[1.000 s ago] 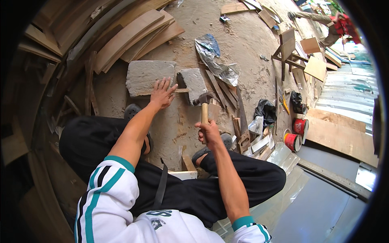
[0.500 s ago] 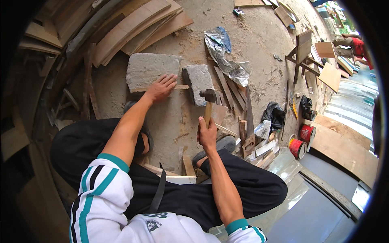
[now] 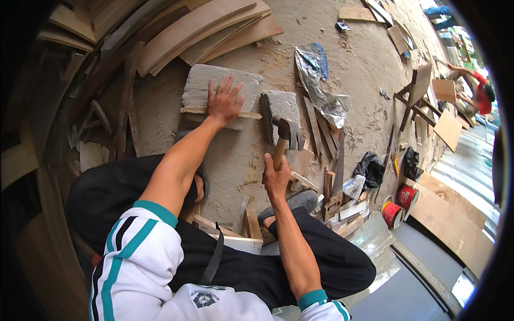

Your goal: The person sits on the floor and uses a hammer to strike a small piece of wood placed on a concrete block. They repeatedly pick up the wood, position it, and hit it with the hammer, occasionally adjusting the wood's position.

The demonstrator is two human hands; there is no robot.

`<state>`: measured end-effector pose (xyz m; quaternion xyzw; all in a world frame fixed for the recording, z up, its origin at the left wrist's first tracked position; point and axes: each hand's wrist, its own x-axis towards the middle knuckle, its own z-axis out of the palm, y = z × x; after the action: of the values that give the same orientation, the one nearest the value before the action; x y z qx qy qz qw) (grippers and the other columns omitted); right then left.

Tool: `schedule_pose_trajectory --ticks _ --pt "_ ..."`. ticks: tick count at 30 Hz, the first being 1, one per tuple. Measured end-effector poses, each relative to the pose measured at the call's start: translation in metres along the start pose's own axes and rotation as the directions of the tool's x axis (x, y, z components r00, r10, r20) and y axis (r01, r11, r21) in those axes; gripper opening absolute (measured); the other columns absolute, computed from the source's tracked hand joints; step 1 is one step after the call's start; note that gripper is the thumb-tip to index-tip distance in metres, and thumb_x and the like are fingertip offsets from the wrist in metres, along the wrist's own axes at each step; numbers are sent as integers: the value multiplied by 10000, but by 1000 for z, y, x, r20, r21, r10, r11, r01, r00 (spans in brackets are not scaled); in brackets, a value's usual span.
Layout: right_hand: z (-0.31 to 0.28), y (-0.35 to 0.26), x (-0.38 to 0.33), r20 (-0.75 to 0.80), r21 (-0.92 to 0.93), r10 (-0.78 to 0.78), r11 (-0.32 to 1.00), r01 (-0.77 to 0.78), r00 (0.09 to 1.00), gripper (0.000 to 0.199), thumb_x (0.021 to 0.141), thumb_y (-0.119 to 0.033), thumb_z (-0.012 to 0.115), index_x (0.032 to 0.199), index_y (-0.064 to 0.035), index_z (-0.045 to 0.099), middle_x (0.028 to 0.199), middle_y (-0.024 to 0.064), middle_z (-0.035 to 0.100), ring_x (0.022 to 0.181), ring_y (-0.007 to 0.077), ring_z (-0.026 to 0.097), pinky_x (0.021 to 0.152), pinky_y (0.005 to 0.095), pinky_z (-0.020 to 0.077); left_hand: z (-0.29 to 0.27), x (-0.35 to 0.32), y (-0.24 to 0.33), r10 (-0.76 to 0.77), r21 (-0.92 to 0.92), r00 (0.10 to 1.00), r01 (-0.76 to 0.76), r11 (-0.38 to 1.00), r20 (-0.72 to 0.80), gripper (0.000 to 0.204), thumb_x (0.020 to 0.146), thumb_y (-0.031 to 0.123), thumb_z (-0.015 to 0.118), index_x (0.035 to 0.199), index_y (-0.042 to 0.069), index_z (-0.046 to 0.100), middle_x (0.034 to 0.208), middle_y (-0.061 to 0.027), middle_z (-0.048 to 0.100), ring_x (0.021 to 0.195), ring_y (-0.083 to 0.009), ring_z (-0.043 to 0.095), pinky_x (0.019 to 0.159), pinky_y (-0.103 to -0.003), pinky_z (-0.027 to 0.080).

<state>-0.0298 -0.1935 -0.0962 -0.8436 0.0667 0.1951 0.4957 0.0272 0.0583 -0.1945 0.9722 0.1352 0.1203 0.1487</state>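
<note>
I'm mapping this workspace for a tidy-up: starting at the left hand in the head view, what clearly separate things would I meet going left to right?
Left hand, hammer, handsaw, larger black plastic bag, rightmost red tin, person in red near the right rim.

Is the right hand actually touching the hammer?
Touching: the head view shows the right hand closed around the wooden handle of the hammer.

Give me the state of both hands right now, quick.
Left hand: open, spread palm-down over the grey block and thin wood strip.
Right hand: closed, holding the hammer by its handle.
</note>
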Motion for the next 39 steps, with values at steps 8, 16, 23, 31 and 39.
schedule_pose_trajectory --ticks 8,16,23,31,39 --pt "20 17 4 18 -77 9 997 -8 1000 293 906 -230 674 764 -12 538 580 13 485 522 115 444 499 302 375 1 8 6 -139 31 982 136 990 128 636 919 441 468 1501 210 355 1603 -124 208 1482 -316 163 1184 -549 56" --pt "40 43 11 8 -96 -124 988 124 992 274 883 -219 686 808 15 567 575 3 496 584 97 476 526 314 405 -1 8 6 -130 52 974 122 991 187 644 920 430 449 1511 206 323 1609 -131 175 1486 -321 137 1178 -558 39" --pt "54 64 6 -99 85 -54 994 62 994 263 860 -178 658 731 26 557 568 152 501 526 223 502 551 378 437 -2 11 6 -124 45 973 118 992 194 643 922 429 456 1511 211 318 1608 -128 172 1486 -325 129 1173 -571 40" --pt "52 0 4 -35 18 44 999 -43 998 275 899 -182 645 722 1 540 610 16 508 602 86 475 549 302 402 -2 8 3 -130 63 972 120 991 195 642 924 429 459 1513 221 314 1608 -126 169 1486 -329 121 1174 -568 34" --pt "53 12 14 37 -160 63 986 -56 997 259 885 -183 640 761 25 547 612 109 503 588 193 493 570 360 426 -1 9 4 -121 45 976 114 992 179 640 923 423 461 1511 218 317 1606 -121 175 1486 -326 122 1172 -572 33"
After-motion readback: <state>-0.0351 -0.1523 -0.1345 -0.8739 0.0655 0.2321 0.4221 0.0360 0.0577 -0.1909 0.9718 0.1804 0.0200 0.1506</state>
